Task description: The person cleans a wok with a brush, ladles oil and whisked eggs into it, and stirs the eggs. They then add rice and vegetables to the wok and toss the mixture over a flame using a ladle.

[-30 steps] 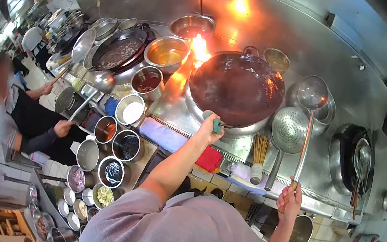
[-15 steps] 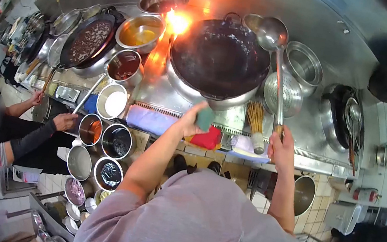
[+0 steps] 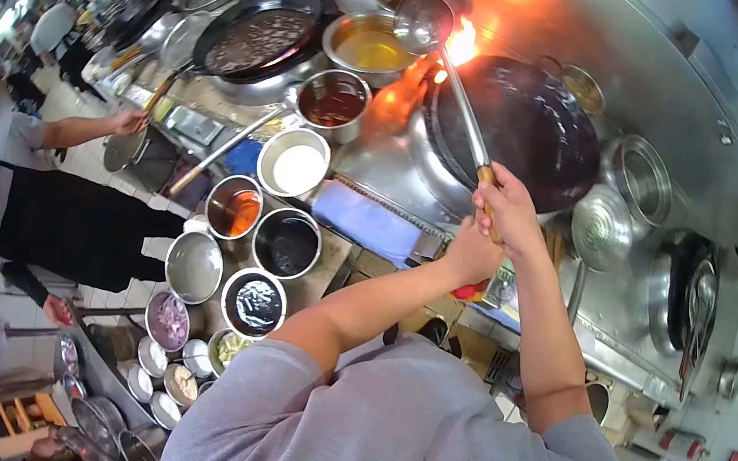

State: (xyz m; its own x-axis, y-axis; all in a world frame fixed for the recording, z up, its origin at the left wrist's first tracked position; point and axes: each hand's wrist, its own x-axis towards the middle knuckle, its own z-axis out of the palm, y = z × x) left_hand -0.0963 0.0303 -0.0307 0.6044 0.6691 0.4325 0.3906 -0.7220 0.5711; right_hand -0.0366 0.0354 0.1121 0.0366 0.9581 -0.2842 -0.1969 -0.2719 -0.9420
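My right hand [image 3: 510, 215] is wrapped round the wooden end of a long ladle [image 3: 466, 102]. The ladle's bowl is raised beyond the near-left side of the wok, by the flame and in front of the oil pot [image 3: 372, 48]. A large dark wok [image 3: 518, 124] sits tilted over the burner. My left hand [image 3: 473, 254] is closed at the wok's near edge, just below my right hand. What lies in its fingers is hidden. A bit of red cloth [image 3: 472, 291] shows below it.
Flame [image 3: 462, 44] rises left of the wok. A pot of red-brown liquid [image 3: 333, 103], a white-filled pot [image 3: 293, 162] and several sauce pots stand leftward. A perforated strainer [image 3: 601, 227] lies right. At left, a co-worker's hand [image 3: 128, 120] holds a pan handle [image 3: 160, 94].
My right hand has swung the ladle left across the wok. My left hand has moved to the wok's edge; its green pad no longer shows. The co-worker has let go of a ladle. My view has shifted.
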